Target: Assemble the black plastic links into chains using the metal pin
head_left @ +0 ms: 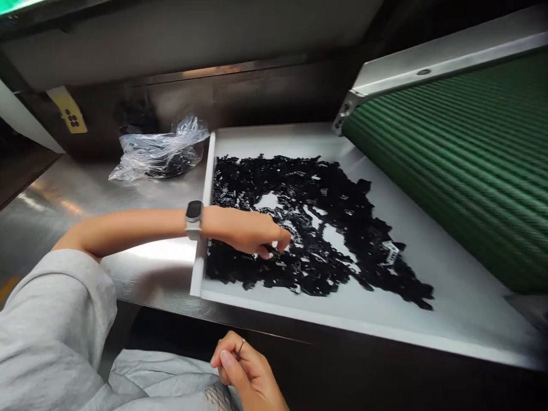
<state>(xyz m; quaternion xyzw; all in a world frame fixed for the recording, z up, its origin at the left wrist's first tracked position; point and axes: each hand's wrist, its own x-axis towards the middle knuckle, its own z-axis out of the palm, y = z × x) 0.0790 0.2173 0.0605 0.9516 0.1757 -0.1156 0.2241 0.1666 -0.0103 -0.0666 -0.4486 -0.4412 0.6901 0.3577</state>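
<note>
My left hand (257, 231), with a grey-strapped watch (194, 220) on the wrist, reaches over the left wall of a white tray (372, 311). Its fingers are pinched among many small black parts (338, 188), and a dark piece shows between thumb and fingertips. The black parts lie in an uneven layer, with patches of white tray floor between them. Below the tray's front edge, close to my body, my right hand (244, 365) is curled with the thumb pressed to the index finger. What those fingers hold, if anything, is hidden.
A clear plastic bag (160, 149) with dark contents rests on the metal table (141, 200), left of the tray. A green ribbed conveyor belt (462, 154) with a metal frame (428, 71) slopes over the tray's right side. A yellow label (68, 111) is on the back wall.
</note>
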